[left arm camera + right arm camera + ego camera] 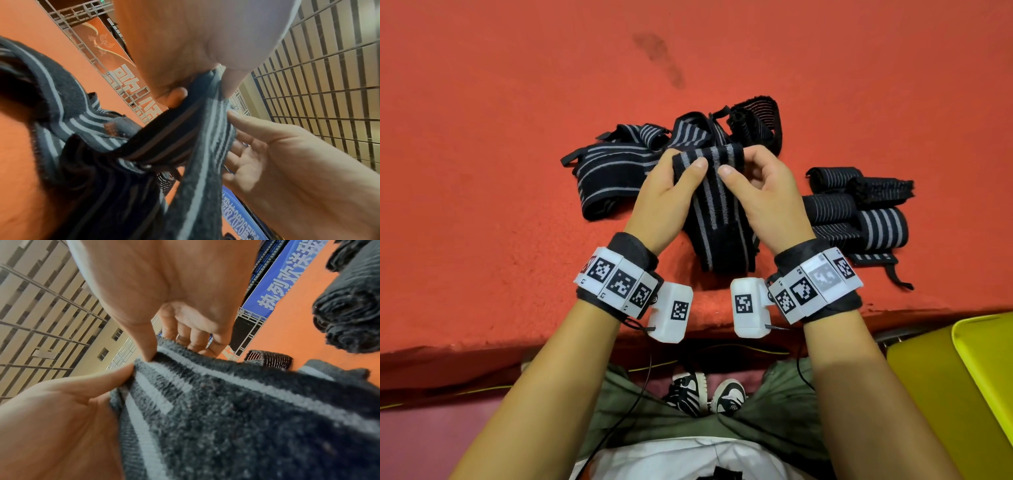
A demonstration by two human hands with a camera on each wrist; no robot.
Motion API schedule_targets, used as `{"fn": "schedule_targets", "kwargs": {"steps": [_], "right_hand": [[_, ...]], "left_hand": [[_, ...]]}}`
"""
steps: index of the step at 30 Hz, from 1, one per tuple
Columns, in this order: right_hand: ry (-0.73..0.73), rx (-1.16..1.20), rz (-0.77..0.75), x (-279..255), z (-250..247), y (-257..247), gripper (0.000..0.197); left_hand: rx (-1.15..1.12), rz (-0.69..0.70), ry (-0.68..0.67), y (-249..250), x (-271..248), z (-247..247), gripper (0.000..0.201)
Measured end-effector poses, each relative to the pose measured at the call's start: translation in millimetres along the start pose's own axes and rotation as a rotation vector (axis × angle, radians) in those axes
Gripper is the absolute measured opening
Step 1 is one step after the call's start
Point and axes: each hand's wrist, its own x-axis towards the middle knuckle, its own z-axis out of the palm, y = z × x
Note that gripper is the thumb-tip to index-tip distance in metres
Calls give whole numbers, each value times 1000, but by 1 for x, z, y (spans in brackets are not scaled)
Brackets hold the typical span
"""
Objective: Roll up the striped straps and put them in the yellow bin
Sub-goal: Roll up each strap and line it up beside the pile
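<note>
Loose straps [616, 164] are lying heaped on the red surface [482, 137] beyond my hands, rolled straps [859, 209] are sitting to my right, and the yellow bin [962, 377] is standing at the lower right, cut off by the frame. My left hand [664, 198] and right hand [763, 195] are both pinching the folded top of one striped strap [717, 205], each grip clamped on it; its lower end is resting on the surface.

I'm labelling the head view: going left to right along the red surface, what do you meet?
Loose pile of unrolled straps → left hand → striped strap held in both hands → right hand → rolled straps → yellow bin.
</note>
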Motion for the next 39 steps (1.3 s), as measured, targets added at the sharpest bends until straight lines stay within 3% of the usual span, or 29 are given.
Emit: {"fn": "schedule_targets", "kwargs": {"steps": [2, 7, 12, 17, 23, 26, 29, 39], "right_hand": [[-40, 6, 11, -2, 2, -1, 21], [-86, 76, 31, -8, 9, -2, 43], [-80, 97, 14, -9, 9, -4, 60], [-177, 10, 55, -10, 7, 6, 60], [-120, -13, 55, -11, 7, 9, 39], [-88, -36, 34, -8, 3, 6, 25], [-81, -84, 6, -6, -1, 2, 22], [-113, -137, 39, -9, -2, 11, 34]], "left_hand": [[-10, 25, 29, -3, 0, 0, 8], [78, 209, 42, -3, 0, -2, 24], [90, 114, 65, -5, 0, -7, 21], [127, 38, 4, -16, 0, -14, 22], [166, -37, -74, -11, -2, -15, 21], [191, -62, -152, -13, -10, -10, 39], [153, -19, -168, -14, -12, -9, 40], [161, 26, -29, -23, -3, -9, 21]]}}
